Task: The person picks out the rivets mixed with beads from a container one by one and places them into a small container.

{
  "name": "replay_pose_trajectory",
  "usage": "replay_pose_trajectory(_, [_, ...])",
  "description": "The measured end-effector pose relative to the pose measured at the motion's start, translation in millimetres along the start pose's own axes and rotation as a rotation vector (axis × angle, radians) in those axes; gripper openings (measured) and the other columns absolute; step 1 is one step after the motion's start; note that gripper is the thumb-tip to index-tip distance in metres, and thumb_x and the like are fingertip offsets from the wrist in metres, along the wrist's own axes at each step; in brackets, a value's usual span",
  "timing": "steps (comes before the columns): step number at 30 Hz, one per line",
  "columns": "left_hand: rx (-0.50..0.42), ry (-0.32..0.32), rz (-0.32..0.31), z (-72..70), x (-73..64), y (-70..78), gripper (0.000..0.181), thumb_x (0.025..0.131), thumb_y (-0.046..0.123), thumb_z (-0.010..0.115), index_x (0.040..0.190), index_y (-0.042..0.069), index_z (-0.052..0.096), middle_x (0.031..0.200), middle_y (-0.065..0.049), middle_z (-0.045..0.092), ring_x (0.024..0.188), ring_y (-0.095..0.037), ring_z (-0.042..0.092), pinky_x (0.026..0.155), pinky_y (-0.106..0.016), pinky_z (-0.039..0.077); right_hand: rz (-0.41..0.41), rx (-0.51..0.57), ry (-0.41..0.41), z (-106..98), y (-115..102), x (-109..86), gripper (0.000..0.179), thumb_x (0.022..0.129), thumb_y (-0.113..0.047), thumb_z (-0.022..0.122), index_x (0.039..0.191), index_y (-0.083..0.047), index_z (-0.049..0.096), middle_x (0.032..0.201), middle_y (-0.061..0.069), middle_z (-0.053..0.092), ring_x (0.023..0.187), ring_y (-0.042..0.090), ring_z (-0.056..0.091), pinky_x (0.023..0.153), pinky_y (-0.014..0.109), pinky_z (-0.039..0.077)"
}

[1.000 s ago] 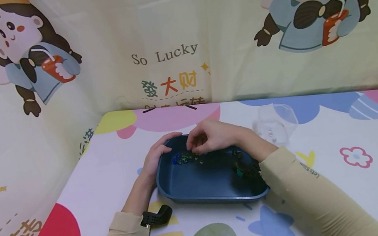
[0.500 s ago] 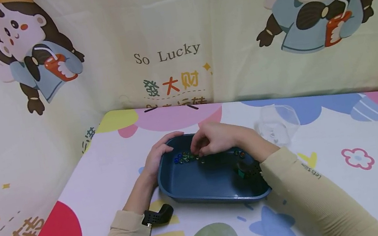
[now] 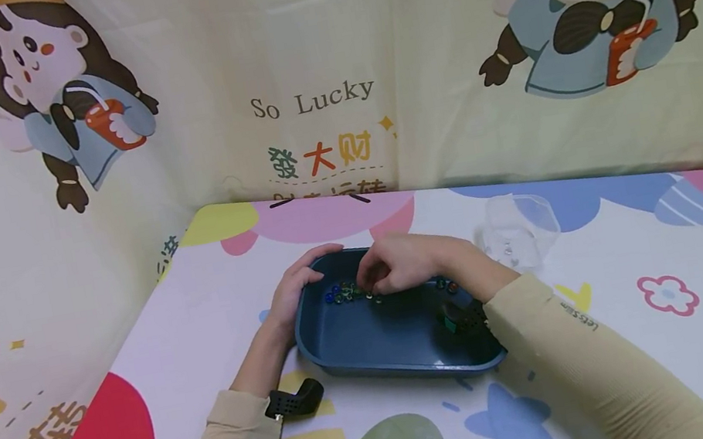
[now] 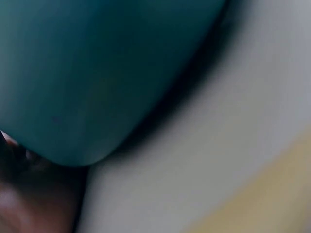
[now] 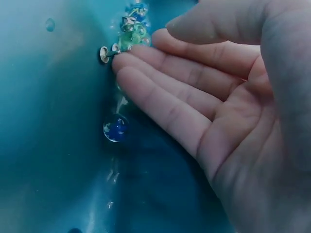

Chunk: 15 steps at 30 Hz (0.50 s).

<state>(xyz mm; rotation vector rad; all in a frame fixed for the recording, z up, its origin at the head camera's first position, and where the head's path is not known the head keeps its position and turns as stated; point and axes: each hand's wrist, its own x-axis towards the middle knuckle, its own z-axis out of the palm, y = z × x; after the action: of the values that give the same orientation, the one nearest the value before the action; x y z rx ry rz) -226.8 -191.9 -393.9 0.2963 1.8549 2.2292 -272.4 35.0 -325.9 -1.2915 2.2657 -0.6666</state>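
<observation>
A dark blue tray (image 3: pixel 375 353) with rounded corners lies on the table. My left hand (image 3: pixel 287 293) holds its far left corner, thumb over the rim and fingers along the far edge. Inside, small glass marbles (image 3: pixel 345 293) in blue, green and clear cluster near the far wall. My right hand (image 3: pixel 404 261) reaches into the tray beside them. In the right wrist view its fingers are long and only slightly bent, the palm bare, the fingertips near the marble cluster (image 5: pixel 132 31). A single blue-centred marble (image 5: pixel 115 128) lies below those fingertips.
Further marbles (image 3: pixel 445 285) lie at the tray's right end, partly hidden by the right wrist. A clear plastic container (image 3: pixel 522 225) stands behind the right forearm. The table (image 3: pixel 631 366) has a colourful printed cover, and a printed curtain (image 3: pixel 440 78) hangs behind it.
My right hand has shifted slightly right and nearer within the tray, staying by the marble cluster. The left hand keeps its hold on the corner. The head view has turned a little.
</observation>
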Motion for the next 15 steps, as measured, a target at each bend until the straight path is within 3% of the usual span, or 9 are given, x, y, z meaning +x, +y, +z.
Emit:
replay_pose_trajectory(7, [0.003,0.012,0.004,-1.6,-0.8,0.3,0.056,0.091,0.002,0.031,0.142,0.004,0.053,0.147,-0.013,0.049,0.122,-0.029,0.053,0.095,-0.032,0.048,-0.007,0.087,-0.028,2.1,0.0,3.0,0.025,0.093,-0.008,0.064,0.115,0.0,0.073,0.101,0.001,0.074,0.09,0.01,0.069,0.086,0.028,0.053])
replay_pose_trajectory(12, [-0.005,0.009,0.006,-1.1,0.2,-0.7,0.056,0.09,0.002,0.029,0.142,0.003,0.053,0.147,-0.014,0.049,0.123,-0.03,0.053,0.094,-0.032,0.049,0.04,0.007,0.005,-0.4,-0.9,0.1,0.023,0.092,-0.012,0.064,0.111,-0.004,0.076,0.094,-0.003,0.074,0.081,0.008,0.066,0.082,0.028,0.053])
replay_pose_trajectory(15, [-0.003,0.003,0.013,-1.0,0.9,-0.4,0.057,0.09,0.001,0.029,0.142,0.002,0.052,0.147,-0.014,0.049,0.123,-0.031,0.053,0.094,-0.033,0.049,0.081,0.013,-0.004,-1.4,-2.2,-0.5,0.022,0.092,-0.011,0.063,0.108,-0.004,0.076,0.088,-0.002,0.074,0.074,0.01,0.066,0.076,0.029,0.054])
